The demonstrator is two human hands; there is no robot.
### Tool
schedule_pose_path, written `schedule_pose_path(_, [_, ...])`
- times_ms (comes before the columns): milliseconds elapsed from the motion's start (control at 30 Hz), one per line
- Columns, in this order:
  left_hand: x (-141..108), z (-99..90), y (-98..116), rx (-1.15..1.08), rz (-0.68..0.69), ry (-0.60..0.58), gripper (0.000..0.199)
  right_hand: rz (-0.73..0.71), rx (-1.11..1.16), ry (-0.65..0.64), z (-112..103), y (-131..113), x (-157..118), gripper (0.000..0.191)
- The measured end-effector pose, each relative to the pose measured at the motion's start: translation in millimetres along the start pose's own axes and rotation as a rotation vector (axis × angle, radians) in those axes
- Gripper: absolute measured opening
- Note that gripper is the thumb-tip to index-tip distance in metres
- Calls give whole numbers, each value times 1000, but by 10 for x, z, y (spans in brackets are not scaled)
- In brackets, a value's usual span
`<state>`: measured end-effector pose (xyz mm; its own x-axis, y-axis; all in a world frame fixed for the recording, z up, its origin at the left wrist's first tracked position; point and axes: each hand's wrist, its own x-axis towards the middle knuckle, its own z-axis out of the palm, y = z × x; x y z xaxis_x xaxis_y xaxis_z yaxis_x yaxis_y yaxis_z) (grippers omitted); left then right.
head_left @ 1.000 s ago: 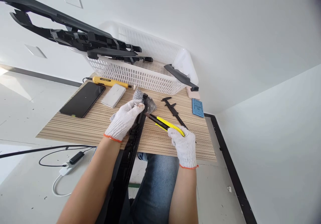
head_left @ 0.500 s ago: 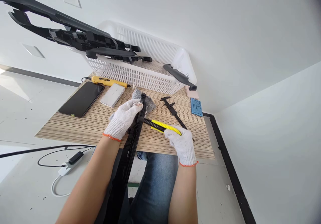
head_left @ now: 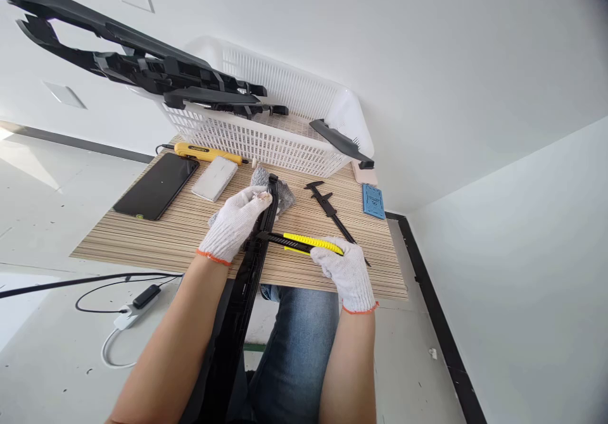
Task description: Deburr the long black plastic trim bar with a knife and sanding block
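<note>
A long black plastic strip (head_left: 247, 272) runs from a grey cloth (head_left: 285, 199) on the table down over my lap. Near its upper end my left hand (head_left: 236, 223), in a white glove, is closed around it. My right hand (head_left: 344, 271), also gloved, grips a yellow and black utility knife (head_left: 311, 243). The knife points left, and its tip meets the strip just below my left fingers. Whether the blade edge touches the plastic is too small to tell.
A white basket (head_left: 266, 145) with black plastic parts (head_left: 156, 73) stands at the back. On the table (head_left: 142, 240) lie a phone (head_left: 156, 187), a white box (head_left: 215, 178), a yellow tool (head_left: 206, 152), a black caliper (head_left: 329, 209) and a blue card (head_left: 373, 201).
The knife's tip has moved left and slightly down along the strip, and the knife now lies flatter. My left hand keeps its hold at the same spot on the strip.
</note>
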<state>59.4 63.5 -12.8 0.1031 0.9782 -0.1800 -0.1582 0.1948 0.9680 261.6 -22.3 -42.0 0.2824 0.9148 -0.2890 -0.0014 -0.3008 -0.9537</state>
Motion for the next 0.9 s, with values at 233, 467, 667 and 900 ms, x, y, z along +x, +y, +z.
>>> schedule_pose_path(233, [5, -7, -1, 18, 20, 9, 50, -7, -34, 8, -6, 1, -16, 38])
schedule_pose_path(467, [5, -2, -2, 37, 27, 16, 46, -27, -64, 28, -1, 5, -23, 37])
schedule_pose_path(667, [12, -1, -12, 7, 7, 0, 46, -17, -58, -19, 26, -19, -36, 40])
schedule_pose_path(900, [15, -1, -14, 24, -1, 13, 47, -8, -42, -16, 42, -45, -42, 39])
